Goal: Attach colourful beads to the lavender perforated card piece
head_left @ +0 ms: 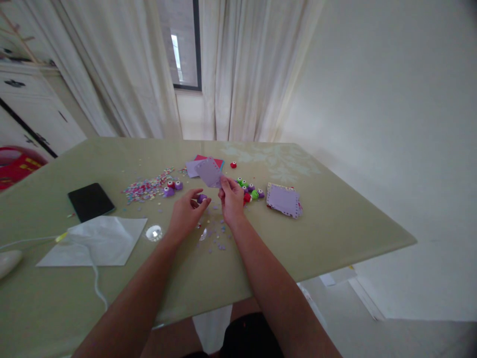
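My right hand [231,201] pinches a pale purple paper square [209,172] by its lower right corner and holds it up above the table. My left hand [187,213] is curled around a small purple paper punch [202,198] just left of the right hand. Tiny paper cut-outs [216,233] lie scattered on the table under both hands. A cluster of small coloured punches [250,190] sits just beyond the right hand.
A stack of punched purple paper [283,200] lies to the right. More paper sheets [194,166], a confetti pile [149,188], a black phone [90,201], a white sheet [97,240] and a cable [95,278] lie on the green glass table [335,233].
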Available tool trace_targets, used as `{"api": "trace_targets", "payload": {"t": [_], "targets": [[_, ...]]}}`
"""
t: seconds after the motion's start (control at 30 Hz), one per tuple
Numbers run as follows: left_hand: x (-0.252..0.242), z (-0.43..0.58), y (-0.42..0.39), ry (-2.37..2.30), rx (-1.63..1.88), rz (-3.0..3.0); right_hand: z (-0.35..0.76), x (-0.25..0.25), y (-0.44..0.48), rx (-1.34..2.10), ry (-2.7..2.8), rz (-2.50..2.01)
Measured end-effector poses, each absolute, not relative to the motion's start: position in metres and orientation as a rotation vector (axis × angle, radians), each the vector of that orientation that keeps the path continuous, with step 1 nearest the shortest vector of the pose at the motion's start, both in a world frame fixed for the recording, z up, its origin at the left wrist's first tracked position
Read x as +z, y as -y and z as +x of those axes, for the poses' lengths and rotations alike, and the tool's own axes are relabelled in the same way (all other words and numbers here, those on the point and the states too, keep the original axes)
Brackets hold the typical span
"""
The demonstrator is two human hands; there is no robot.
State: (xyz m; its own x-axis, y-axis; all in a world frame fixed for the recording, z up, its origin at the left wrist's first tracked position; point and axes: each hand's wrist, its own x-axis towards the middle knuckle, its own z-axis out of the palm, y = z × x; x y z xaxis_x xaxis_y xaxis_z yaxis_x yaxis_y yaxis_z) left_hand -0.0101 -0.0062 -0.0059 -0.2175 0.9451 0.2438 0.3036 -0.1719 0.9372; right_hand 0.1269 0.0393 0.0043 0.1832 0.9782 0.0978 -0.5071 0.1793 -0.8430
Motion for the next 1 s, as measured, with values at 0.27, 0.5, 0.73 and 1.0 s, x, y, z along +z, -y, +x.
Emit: {"api": "trace_targets", "payload": {"t": [0.27, 0.5, 0.73, 1.0], "targets": [[-0.007, -0.012, 0.006, -1.555, 1.445, 1.628, 0.125, 0.010, -0.035, 1.255, 0.732, -0.769], [0.009, -0.008, 0.010, -1.273, 1.623, 1.337, 0.123, 0.016, -0.026, 1.177, 0.890, -0.787], [0.008, -0.005, 0.008, -1.296, 1.702, 1.134, 0.121, 0.020, -0.017, 1.174, 0.998, -0.847], [0.011, -0.001, 0.010, -1.090, 1.683, 0.915, 0.118, 0.012, -0.020, 1.225, 0.902, -0.736]]}}
